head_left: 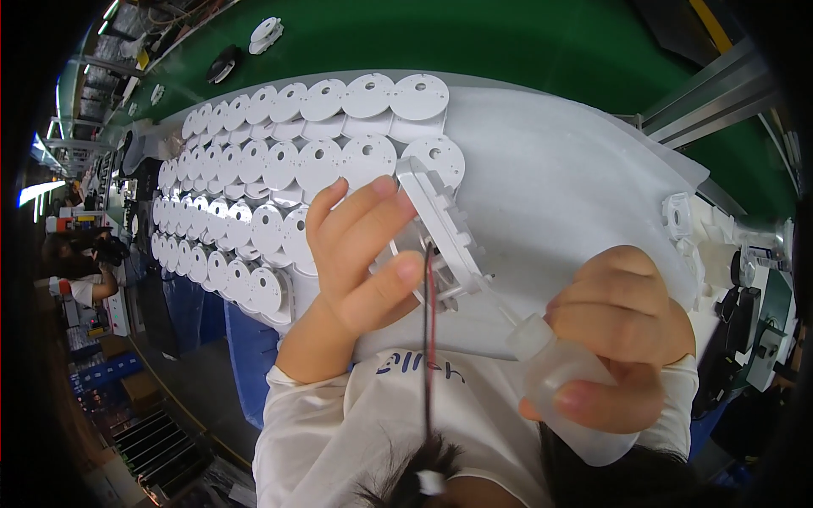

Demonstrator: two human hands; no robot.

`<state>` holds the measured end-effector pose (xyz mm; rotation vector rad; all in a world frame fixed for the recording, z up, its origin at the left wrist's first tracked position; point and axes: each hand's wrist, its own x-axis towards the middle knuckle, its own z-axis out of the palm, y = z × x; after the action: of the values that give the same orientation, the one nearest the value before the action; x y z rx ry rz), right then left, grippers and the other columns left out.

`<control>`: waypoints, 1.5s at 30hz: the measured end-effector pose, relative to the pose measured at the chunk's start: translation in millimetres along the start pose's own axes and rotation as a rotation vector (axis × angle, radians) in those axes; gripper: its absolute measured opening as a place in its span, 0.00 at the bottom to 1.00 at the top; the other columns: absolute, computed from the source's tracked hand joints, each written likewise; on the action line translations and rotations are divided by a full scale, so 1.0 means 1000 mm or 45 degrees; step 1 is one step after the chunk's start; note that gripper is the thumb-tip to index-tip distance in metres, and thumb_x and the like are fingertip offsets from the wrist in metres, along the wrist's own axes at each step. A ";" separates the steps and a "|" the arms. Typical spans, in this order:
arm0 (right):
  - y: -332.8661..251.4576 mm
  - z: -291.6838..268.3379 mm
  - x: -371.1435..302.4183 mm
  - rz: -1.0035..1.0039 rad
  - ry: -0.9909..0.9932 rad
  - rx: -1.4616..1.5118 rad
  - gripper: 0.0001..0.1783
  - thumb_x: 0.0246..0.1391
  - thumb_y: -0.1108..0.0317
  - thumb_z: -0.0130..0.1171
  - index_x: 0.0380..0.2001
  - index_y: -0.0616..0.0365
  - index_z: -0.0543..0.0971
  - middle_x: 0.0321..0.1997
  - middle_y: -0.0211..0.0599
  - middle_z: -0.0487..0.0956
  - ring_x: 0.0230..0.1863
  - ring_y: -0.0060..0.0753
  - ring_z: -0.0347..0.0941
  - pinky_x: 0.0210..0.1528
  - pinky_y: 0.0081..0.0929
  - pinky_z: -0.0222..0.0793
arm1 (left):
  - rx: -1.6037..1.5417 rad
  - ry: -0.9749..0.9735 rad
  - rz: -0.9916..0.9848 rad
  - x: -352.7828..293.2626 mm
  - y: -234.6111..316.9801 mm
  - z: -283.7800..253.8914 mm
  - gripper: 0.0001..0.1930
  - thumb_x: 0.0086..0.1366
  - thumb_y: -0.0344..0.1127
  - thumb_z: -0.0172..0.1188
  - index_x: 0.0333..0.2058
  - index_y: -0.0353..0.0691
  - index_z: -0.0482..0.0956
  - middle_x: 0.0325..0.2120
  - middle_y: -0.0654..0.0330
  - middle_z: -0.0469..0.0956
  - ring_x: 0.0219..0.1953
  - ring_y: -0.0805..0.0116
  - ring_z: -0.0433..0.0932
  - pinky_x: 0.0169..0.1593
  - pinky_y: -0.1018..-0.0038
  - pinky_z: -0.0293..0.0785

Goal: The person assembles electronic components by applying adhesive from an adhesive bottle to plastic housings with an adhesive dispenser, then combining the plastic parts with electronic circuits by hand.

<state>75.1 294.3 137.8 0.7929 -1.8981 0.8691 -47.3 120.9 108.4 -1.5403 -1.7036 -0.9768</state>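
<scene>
My left hand (364, 254) holds a white plastic housing (445, 229) tilted up on its edge, fingers on its rim and thumb at its near side. A red and a black wire (430, 339) hang from that part toward me. In my right hand (616, 330) is a translucent squeeze bottle (576, 389), gripped between thumb and fingers. The bottle's thin nozzle (503, 306) points at the lower corner of the housing, at or very near its surface; I cannot tell whether they touch. Any liquid is too small to make out.
Several rows of white round-faced parts (368, 157) stand on a pale sheet (542, 169) to the left. Beyond runs a green surface (474, 38) with a few loose parts. A metal frame (707, 102) rises at far right. A person (85, 267) sits at far left.
</scene>
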 end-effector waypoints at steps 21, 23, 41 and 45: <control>-0.001 0.000 -0.005 -0.086 -0.145 -0.150 0.23 0.38 0.56 0.59 0.36 0.42 0.61 0.25 0.32 0.65 0.20 0.26 0.63 0.19 0.19 0.56 | -0.354 -0.222 -0.491 0.003 0.003 0.004 0.38 0.32 0.36 0.66 0.44 0.35 0.56 0.40 0.47 0.64 0.43 0.57 0.64 0.47 0.67 0.58; -0.001 -0.001 -0.005 -0.070 -0.160 -0.127 0.23 0.38 0.56 0.59 0.36 0.42 0.61 0.25 0.32 0.65 0.21 0.27 0.63 0.20 0.19 0.56 | -0.425 -0.194 -0.524 -0.001 0.001 0.004 0.39 0.31 0.36 0.67 0.43 0.34 0.56 0.41 0.47 0.63 0.44 0.59 0.64 0.47 0.68 0.59; 0.000 0.004 -0.006 -0.040 -0.168 -0.113 0.23 0.38 0.58 0.59 0.38 0.42 0.61 0.25 0.33 0.66 0.20 0.28 0.63 0.19 0.21 0.57 | -1.071 -0.064 -0.999 0.003 0.010 -0.003 0.36 0.33 0.33 0.65 0.43 0.31 0.56 0.36 0.55 0.66 0.38 0.70 0.67 0.42 0.76 0.63; 0.003 0.003 -0.006 -0.034 -0.210 -0.107 0.23 0.38 0.58 0.59 0.38 0.43 0.60 0.25 0.33 0.66 0.20 0.28 0.64 0.20 0.21 0.57 | -1.248 -0.069 -1.166 0.004 0.012 -0.007 0.37 0.34 0.37 0.66 0.43 0.31 0.56 0.36 0.55 0.66 0.39 0.70 0.67 0.42 0.75 0.63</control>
<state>74.2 294.1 130.2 0.8591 -2.0491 0.7210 -36.1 117.2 117.3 -1.2111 -2.1357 -2.5305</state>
